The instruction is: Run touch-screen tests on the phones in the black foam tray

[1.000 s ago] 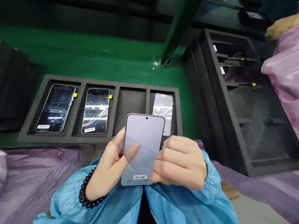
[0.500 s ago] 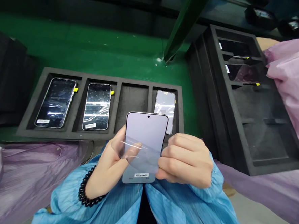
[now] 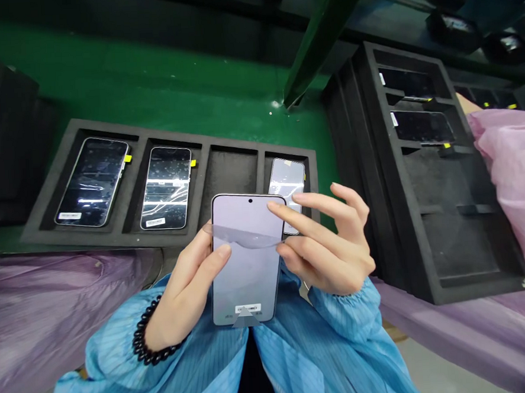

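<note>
Head view: a flat pale lilac smartphone [image 3: 249, 268] is held upright just in front of the long black foam tray [image 3: 114, 238], before that tray's empty third slot. The left hand [image 3: 184, 296] is clamped on its left edge, thumb laid on the glass. The right hand [image 3: 332, 251] has thumb and forefinger pinched on a thin clear film [image 3: 247, 238] lifted across the screen; the other fingers [image 3: 329, 199] are splayed apart. The smartphone is judged light, stiff, slick and breakable, best gripped by its side edges. The film is judged flimsy and clingy, best taken at a corner.
</note>
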The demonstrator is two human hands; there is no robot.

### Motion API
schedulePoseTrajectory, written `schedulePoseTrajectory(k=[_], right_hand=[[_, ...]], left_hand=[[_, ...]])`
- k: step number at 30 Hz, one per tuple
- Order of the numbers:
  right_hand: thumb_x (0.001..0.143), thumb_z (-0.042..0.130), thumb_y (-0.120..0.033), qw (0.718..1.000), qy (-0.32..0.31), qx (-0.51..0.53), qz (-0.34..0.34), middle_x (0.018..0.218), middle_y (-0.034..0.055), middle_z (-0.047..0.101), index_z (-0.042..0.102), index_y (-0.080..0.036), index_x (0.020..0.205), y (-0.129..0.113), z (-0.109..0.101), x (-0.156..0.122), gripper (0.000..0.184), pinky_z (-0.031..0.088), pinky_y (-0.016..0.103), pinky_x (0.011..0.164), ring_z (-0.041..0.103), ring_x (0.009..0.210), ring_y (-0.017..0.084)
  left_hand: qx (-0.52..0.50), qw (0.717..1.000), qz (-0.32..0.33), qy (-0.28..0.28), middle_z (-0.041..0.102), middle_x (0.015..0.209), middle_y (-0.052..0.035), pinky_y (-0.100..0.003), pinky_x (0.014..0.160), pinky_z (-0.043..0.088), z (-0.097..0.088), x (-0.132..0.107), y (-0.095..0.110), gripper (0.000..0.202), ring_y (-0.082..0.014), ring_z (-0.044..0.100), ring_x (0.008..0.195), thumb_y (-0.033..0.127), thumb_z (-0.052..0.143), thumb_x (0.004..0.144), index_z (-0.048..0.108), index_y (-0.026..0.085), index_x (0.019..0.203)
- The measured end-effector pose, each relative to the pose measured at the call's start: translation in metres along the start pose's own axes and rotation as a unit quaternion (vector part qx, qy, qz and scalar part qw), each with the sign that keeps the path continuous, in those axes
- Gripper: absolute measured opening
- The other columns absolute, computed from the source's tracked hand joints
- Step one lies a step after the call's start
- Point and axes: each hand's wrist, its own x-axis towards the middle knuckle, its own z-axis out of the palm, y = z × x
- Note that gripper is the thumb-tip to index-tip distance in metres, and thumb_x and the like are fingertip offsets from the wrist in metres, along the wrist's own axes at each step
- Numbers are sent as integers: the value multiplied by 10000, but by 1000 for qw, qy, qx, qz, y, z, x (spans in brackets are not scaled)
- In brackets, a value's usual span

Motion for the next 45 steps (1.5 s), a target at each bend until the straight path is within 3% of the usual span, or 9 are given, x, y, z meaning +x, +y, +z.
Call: schedulePoseTrajectory(k=[4, 10, 13, 17, 25, 29, 35, 41, 45], right_hand=[[1022, 536, -295, 1000, -23, 5, 3, 1013, -18, 815, 535, -217, 581, -3, -2, -1, 447, 434, 475, 1083, 708, 1020, 204], [1041, 503, -304, 999, -50, 19, 7, 1021, -46, 814, 527, -222, 590, -8, -4, 0, 459, 461, 472, 1066, 699, 943, 178], [1041, 507, -322, 1000, -22, 15, 12, 977, -49, 816, 539, -223, 592, -8, -4, 0, 460, 458, 460, 1055, 685, 913, 177], [1031, 530, -309, 999, -33, -26, 26, 1045, -33, 810, 552, -224, 607, -7, -5, 2, 433, 449, 453, 1055, 675, 963, 194], [997, 590, -283, 997, -48, -63, -3, 1021, -38, 814, 595, -233, 640, -8, -9, 2, 360, 440, 463, 1039, 648, 896, 186], [996, 585, -268, 996, -52, -71, -16, 966, -42, 817, 616, -234, 662, -6, -9, 2, 338, 447, 457, 1024, 627, 852, 176], [964, 648, -247, 996, -45, -74, -20, 978, -42, 816, 644, -234, 692, -3, -6, 2, 273, 433, 438, 1045, 620, 849, 163], [972, 647, -281, 998, -50, 30, -27, 858, -32, 786, 652, -232, 651, -5, -5, -2, 324, 507, 398, 956, 576, 788, 149], [950, 676, -298, 997, -9, 68, -32, 733, -16, 689, 619, -224, 569, -7, 0, -4, 393, 527, 332, 879, 506, 756, 149]], left_hand=[[-3, 1000, 10, 10, 663, 1364, -34, -319, 1044, 534, -1, -1, 0, 496, -263, 615, 1259, 446, 618, 943, 588, 266, 1404], [17, 1000, 6, 1, 668, 1352, -16, -297, 979, 564, -2, -4, -1, 487, -258, 635, 1220, 447, 588, 960, 567, 289, 1421], [17, 1000, 4, -4, 675, 1340, -20, -281, 909, 582, -1, -4, 1, 485, -265, 641, 1207, 454, 571, 967, 566, 277, 1419], [25, 1000, 7, -15, 660, 1370, -48, -328, 996, 559, 0, -3, 7, 543, -288, 629, 1237, 463, 571, 962, 526, 242, 1456], [52, 999, 8, -11, 687, 1337, -39, -298, 934, 577, -1, -5, 7, 567, -278, 659, 1192, 483, 562, 961, 501, 254, 1476], [59, 998, 11, -10, 705, 1287, -49, -300, 880, 587, -2, -6, 5, 568, -274, 681, 1117, 476, 562, 960, 502, 244, 1475], [92, 996, 19, 6, 741, 1121, -36, -262, 728, 559, -6, -7, 0, 538, -198, 678, 830, 469, 559, 964, 527, 253, 1456], [51, 999, 8, 17, 677, 1316, -48, -325, 999, 542, -4, -1, 0, 541, -265, 635, 1190, 475, 602, 943, 556, 246, 1431], [21, 1000, -7, 4, 651, 1377, -39, -343, 1125, 472, 0, 0, 3, 494, -282, 541, 1351, 469, 617, 937, 600, 235, 1371]])
